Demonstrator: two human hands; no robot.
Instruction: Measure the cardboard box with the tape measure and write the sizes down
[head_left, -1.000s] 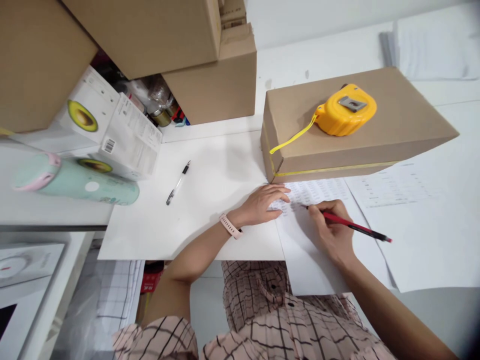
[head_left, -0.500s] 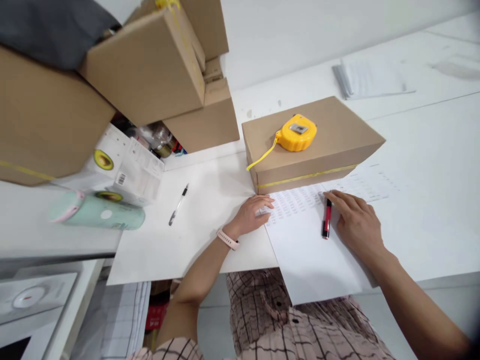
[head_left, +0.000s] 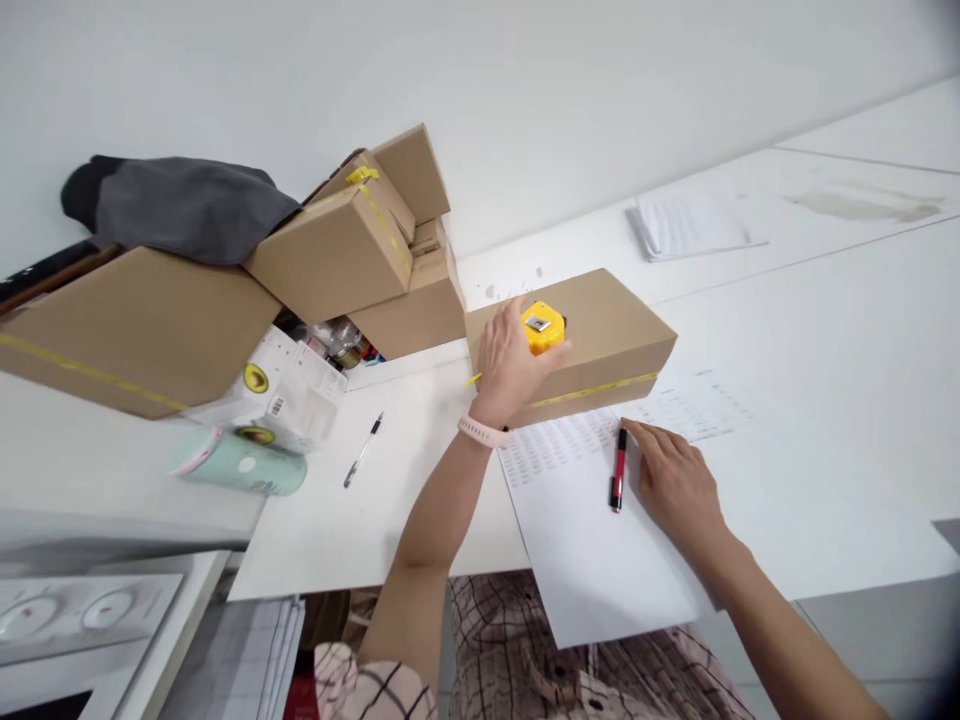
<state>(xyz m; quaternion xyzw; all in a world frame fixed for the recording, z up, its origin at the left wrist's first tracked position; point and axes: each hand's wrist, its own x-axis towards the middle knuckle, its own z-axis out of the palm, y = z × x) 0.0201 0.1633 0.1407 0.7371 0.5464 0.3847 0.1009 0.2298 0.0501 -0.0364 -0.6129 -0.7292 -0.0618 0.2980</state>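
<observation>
My left hand point(head_left: 510, 360) reaches over the cardboard box point(head_left: 607, 310) and is closed around the yellow tape measure point(head_left: 543, 324), with the fingers on its left side and the thumb at its near right. The tape measure is on top of the box, its yellow strap partly hidden behind my hand. My right hand point(head_left: 679, 480) lies on the printed sheets point(head_left: 577, 540) with its fingers stretched out, holding nothing. Just left of its fingers is a red and black marker point(head_left: 619, 470), lying on the paper.
A black pen point(head_left: 364, 450) lies on the white table to the left. Beyond it are a mint-green bottle point(head_left: 247, 465), a white carton point(head_left: 292, 390) with avocado pictures and stacked cardboard boxes point(head_left: 337, 260) under a grey cloth point(head_left: 195, 205). A paper stack point(head_left: 690, 228) lies at the back right.
My left hand has moved from the paper's edge up onto the box and taken hold of the tape measure. My right hand stays beside the marker. The view has shifted.
</observation>
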